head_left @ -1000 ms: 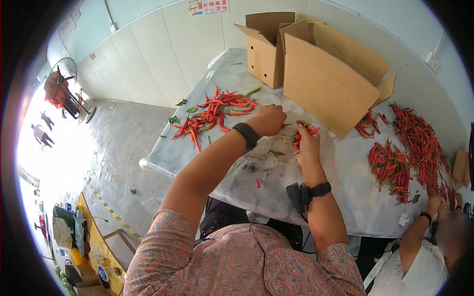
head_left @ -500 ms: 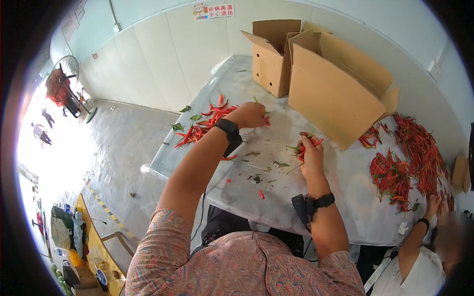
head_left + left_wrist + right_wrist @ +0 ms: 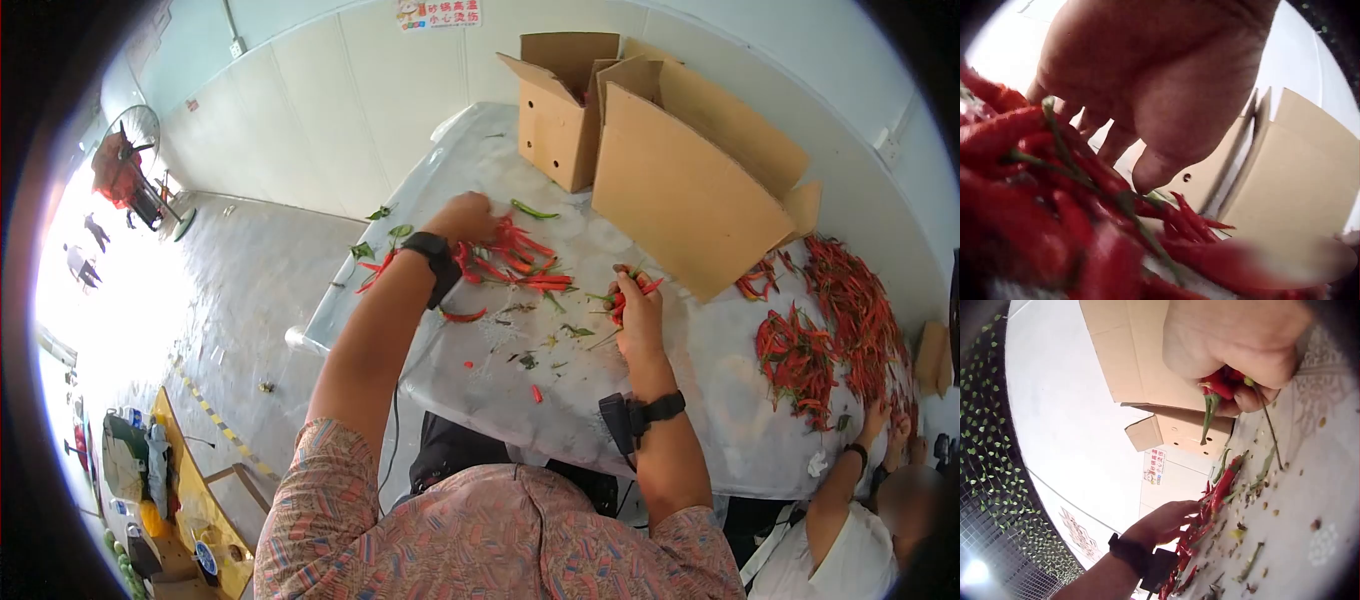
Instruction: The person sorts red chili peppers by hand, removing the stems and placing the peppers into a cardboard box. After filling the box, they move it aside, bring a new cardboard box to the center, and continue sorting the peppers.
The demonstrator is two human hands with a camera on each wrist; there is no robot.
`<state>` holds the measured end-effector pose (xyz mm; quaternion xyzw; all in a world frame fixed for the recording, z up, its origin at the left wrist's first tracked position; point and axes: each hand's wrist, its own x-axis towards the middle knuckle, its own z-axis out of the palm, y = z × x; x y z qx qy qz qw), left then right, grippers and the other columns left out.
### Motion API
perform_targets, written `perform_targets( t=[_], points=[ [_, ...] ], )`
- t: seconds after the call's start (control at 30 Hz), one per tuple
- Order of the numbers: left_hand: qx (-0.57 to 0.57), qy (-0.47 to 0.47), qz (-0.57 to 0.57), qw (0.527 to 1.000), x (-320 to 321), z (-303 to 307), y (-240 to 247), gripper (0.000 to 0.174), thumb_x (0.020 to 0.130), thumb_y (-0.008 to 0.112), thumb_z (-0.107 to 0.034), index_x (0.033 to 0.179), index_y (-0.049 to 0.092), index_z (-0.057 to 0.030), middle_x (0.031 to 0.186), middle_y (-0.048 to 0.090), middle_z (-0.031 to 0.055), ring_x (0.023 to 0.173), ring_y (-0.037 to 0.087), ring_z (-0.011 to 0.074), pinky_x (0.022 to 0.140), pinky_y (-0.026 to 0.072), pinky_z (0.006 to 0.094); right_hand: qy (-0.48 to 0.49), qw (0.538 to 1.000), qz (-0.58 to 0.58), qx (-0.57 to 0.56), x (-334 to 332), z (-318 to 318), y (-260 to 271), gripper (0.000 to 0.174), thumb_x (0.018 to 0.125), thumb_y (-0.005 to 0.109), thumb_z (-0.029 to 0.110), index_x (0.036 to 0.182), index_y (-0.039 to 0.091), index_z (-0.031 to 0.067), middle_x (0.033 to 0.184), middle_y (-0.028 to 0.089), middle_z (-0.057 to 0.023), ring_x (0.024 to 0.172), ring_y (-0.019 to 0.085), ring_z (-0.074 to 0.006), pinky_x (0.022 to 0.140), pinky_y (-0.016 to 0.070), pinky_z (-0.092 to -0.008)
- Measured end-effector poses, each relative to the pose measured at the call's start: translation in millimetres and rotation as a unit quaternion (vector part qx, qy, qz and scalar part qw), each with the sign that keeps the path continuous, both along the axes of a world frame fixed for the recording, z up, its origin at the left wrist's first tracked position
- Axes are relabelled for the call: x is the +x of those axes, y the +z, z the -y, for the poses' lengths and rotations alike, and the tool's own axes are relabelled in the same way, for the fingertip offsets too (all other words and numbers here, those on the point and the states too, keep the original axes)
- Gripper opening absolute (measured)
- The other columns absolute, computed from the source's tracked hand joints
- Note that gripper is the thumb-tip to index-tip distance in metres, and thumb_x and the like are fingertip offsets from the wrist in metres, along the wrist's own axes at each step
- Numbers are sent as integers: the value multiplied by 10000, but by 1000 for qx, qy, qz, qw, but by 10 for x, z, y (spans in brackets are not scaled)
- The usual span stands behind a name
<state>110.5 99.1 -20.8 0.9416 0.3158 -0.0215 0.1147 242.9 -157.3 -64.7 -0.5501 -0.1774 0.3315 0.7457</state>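
Note:
My left hand (image 3: 467,217) lies over the loose heap of red chili peppers (image 3: 518,250) on the left of the table. In the left wrist view its palm (image 3: 1166,81) faces the camera, with extended fingers reaching down among the chilies (image 3: 1072,219). My right hand (image 3: 642,318) grips a small bunch of red chilies (image 3: 1222,386) at the middle of the table. Green stems poke out from under its curled fingers in the right wrist view. One green chili (image 3: 535,210) lies just beyond the heap.
Two open cardboard boxes (image 3: 690,190) stand at the back of the table. Larger chili piles (image 3: 850,310) lie to the right, where another person (image 3: 850,530) sits. Stem bits, leaves and a short red piece (image 3: 537,394) are scattered in front of me.
My left hand first moved away from the right hand to the heap, then further left. Chilies are now spread nearer the middle. The right hand keeps holding its bunch.

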Motion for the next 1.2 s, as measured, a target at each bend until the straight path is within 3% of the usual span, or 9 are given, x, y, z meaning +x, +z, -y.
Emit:
perform_targets(
  t=[0.1, 0.2, 0.33, 0.43, 0.57, 0.7, 0.8, 1.1, 1.2],
  points=[
    [-68, -142, 119, 980, -44, 337, -115, 339, 795, 560, -264, 1008, 592, -2, 1006, 599, 194, 858, 591, 343, 759, 455, 392, 2, 1000, -3, -23, 5, 4, 41, 113, 863, 531, 130, 957, 572, 82, 658, 518, -4, 498, 487, -100, 406, 338, -218],
    [-85, -174, 247, 950, -352, 745, 66, 321, 810, 558, -243, 1020, 583, -2, 1044, 582, 187, 886, 586, 333, 784, 451, 385, -22, 1000, 3, 19, 28, -21, -42, 105, 856, 537, 160, 919, 556, 80, 642, 515, -5, 482, 488, -98, 403, 320, -208],
    [-37, -8, 293, 955, -980, 742, 243, 343, 770, 588, -226, 1039, 579, -15, 1067, 566, 181, 952, 560, 327, 814, 445, 382, -21, 1000, -10, 10, -3, 5, 23, 108, 857, 532, 150, 924, 558, 70, 642, 503, -1, 487, 471, -99, 417, 313, -214],
    [127, 118, 252, 952, -1465, 453, 96, 365, 728, 598, -224, 1026, 588, -13, 1031, 574, 190, 922, 567, 333, 803, 453, 389, -13, 1000, -5, 7, -6, 6, 18, 112, 858, 529, 152, 928, 561, 70, 646, 500, 1, 491, 472, -99, 417, 312, -215],
    [120, 106, 135, 978, -1675, 354, -74, 344, 714, 594, -207, 991, 589, -3, 975, 587, 204, 911, 565, 347, 802, 449, 408, -12, 1000, 0, 2, -19, 6, 39, 115, 859, 529, 154, 932, 565, 73, 650, 500, 0, 491, 470, -98, 417, 312, -217],
    [37, 57, 167, 984, -1424, 614, -96, 257, 695, 571, -152, 901, 581, 0, 885, 604, 207, 893, 558, 370, 768, 449, 431, -7, 1000, 9, -4, -23, 19, 13, 122, 855, 536, 161, 940, 570, 80, 652, 503, 0, 486, 478, -100, 414, 316, -222],
    [-5, -46, 153, 987, -1159, 746, -74, 326, 713, 585, -130, 1012, 563, -3, 882, 613, 224, 856, 581, 376, 732, 467, 406, -7, 1000, 18, -3, -11, 24, 7, 125, 852, 543, 166, 937, 587, 86, 660, 517, 5, 490, 479, -95, 417, 326, -219],
    [-113, -11, 281, 953, -954, 938, 41, 264, 759, 534, -83, 1004, 575, 6, 740, 636, 151, 628, 625, 191, 587, 484, 317, 1, 1000, 19, -2, 33, 4, -44, 113, 843, 559, 179, 908, 587, 91, 645, 516, 8, 481, 472, -88, 406, 329, -220],
    [-169, 28, 247, 954, -1079, 994, 90, 241, 768, 542, -108, 976, 581, 6, 744, 636, 153, 640, 624, 229, 608, 484, 328, 12, 999, 27, -10, 35, 2, -55, 109, 842, 564, 180, 896, 590, 89, 645, 516, 13, 480, 458, -79, 400, 322, -214]
  ],
)
